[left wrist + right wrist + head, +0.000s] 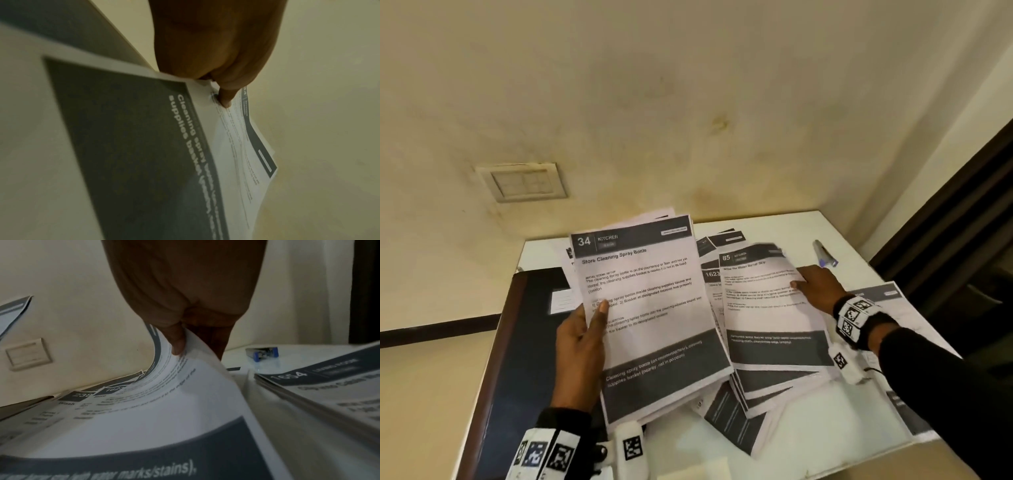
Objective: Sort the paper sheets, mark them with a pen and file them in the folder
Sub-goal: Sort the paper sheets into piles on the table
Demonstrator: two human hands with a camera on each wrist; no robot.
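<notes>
Far left, the dark folder (524, 342) lies closed along the left edge of the white table (791, 428), its near corner overhanging — judged easy to knock with the forearm. Just right of it the left hand (578, 346) grips a raised sheaf of sheets (650, 308), thumb (225, 97) pressed on the front page headed 34, other fingers hidden behind. The sheaf is held by one side only and its far edge fans apart in the left wrist view; a loosened thumb would likely let back pages slide out onto the heap and undo the sorting. Centre, the loose heap of sheets (756, 394) sprawls unevenly, corners crossing, some reaching the near table edge; a drag across it could push pages off. On top lies the sheet headed 85 (767, 301), and the right hand (818, 287) pinches its right edge, thumb (176, 344) on the face, the paper curling up steeply. A fast pull may crease it or lift the page beneath. Right of that, a squared stack (320, 395) sits close beside the curled page, so there is little open room on that side. Back right, the pen (825, 257) rests near the table's far edge, just beyond the right hand's knuckles — a backward sweep could roll it off. Free table shows only at the near middle and far right corner.
</notes>
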